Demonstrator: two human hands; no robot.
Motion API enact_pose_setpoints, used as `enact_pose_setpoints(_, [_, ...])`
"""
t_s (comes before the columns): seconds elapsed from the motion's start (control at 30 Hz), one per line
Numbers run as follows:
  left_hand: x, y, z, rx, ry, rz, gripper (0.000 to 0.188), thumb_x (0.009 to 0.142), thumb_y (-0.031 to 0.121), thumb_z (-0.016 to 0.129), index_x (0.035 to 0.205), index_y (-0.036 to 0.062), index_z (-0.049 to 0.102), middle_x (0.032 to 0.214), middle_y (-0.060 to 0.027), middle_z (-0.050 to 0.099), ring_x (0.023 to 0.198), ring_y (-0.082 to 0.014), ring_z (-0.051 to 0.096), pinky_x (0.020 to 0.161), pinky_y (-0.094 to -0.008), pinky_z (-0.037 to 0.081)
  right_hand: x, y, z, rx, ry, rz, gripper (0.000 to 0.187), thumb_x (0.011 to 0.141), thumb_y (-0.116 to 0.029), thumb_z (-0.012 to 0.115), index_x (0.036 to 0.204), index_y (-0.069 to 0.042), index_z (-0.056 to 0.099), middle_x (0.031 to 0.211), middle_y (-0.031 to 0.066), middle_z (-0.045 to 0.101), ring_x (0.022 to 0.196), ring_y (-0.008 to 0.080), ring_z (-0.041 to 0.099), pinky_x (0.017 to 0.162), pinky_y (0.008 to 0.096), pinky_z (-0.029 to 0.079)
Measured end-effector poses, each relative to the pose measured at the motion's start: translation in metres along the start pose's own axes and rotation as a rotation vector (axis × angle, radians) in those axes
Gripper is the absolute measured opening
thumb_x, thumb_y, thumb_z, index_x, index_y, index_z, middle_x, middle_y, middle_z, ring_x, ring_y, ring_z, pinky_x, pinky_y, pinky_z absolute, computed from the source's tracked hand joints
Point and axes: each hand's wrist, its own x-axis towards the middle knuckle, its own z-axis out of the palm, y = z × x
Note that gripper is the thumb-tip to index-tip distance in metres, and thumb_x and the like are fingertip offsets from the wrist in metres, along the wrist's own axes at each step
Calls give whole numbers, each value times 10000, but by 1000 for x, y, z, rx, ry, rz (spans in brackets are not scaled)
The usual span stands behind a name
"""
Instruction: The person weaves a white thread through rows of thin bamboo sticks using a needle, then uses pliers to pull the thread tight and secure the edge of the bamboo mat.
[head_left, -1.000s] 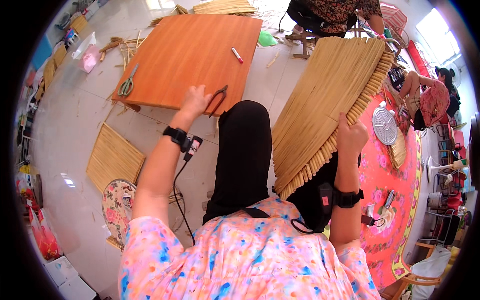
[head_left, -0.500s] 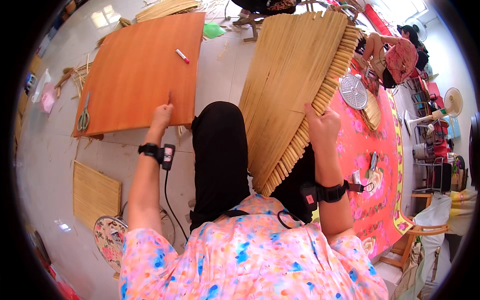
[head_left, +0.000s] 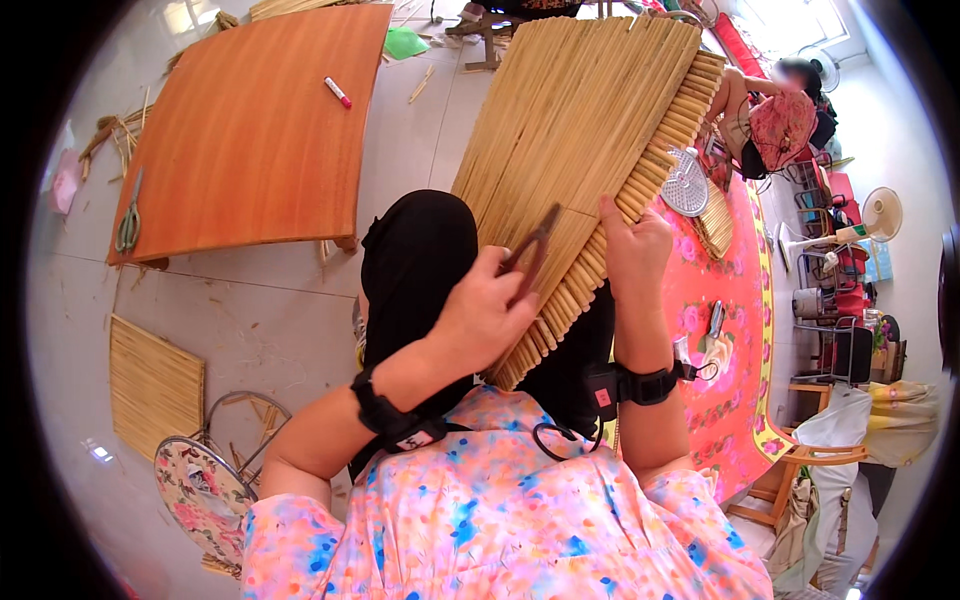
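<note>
A large panel of tan plant stalks point(head_left: 560, 130) lies slanted across my lap, a row of cut stalk ends along its right edge. My right hand point(head_left: 637, 240) is closed on that edge, with the thumb on the upper face. My left hand point(head_left: 487, 310) is closed around a dark two-handled pliers-like tool point(head_left: 540, 245). The pointed tip of the tool is over the panel, near a thin dark line running across the stalks. Whether it touches the stalks I cannot tell.
To the left stands an orange board point(head_left: 250, 130) with green-handled scissors point(head_left: 130, 215) and a marker point(head_left: 338, 92). A smaller stalk panel point(head_left: 155, 385) and a round floral stool point(head_left: 205, 490) are on the floor. A red floral cloth point(head_left: 735, 400), a fan point(head_left: 880, 215) and another person point(head_left: 780, 125) are right.
My left hand has come from the orange board to the panel on my lap, bringing the tool with it. My right hand still holds the panel's edge. The view has shifted slightly.
</note>
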Motion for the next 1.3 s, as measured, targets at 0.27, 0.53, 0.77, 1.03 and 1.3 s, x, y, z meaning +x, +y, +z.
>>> enact_pose_setpoints(0.27, [9, 5, 27, 108, -1, 53, 128, 820, 108, 632, 830, -19, 620, 1008, -219, 485, 804, -397, 577, 718, -446, 496, -2, 5, 5, 214, 8, -24, 253, 849, -202, 710, 945, 31, 697, 740, 103, 715, 632, 141, 643, 621, 310, 503])
enact_pose_setpoints(0.53, [11, 10, 36, 65, -4, -16, 155, 822, 114, 645, 788, -36, 627, 910, -185, 506, 768, -365, 570, 683, -422, 483, -9, -8, 2, 146, -5, -17, 233, 847, -200, 703, 902, 26, 690, 744, 140, 694, 642, 204, 652, 622, 337, 496])
enact_pose_setpoints(0.77, [8, 3, 42, -97, 138, 10, 140, 791, 95, 679, 767, -40, 649, 845, -177, 527, 726, -335, 568, 637, -393, 473, -8, -11, 6, 69, 31, -179, 231, 855, -176, 703, 882, 52, 680, 724, 110, 682, 632, 161, 595, 588, 314, 479])
enact_pose_setpoints(1.03, [-1, 6, 11, 31, 139, 52, 133, 768, 71, 695, 719, -32, 626, 820, -169, 527, 678, -321, 560, 593, -385, 474, -17, -19, 19, 200, 23, -192, 228, 824, -213, 709, 801, 7, 651, 703, 178, 608, 659, 355, 603, 602, 403, 463])
enact_pose_setpoints(1.3, [-23, 17, -49, 92, 157, -49, 220, 826, 46, 633, 667, -34, 504, 873, -77, 481, 730, -182, 485, 608, -299, 387, -3, -11, 18, 104, 110, -195, 248, 819, -270, 709, 844, -24, 685, 655, 178, 613, 620, 359, 609, 594, 411, 473])
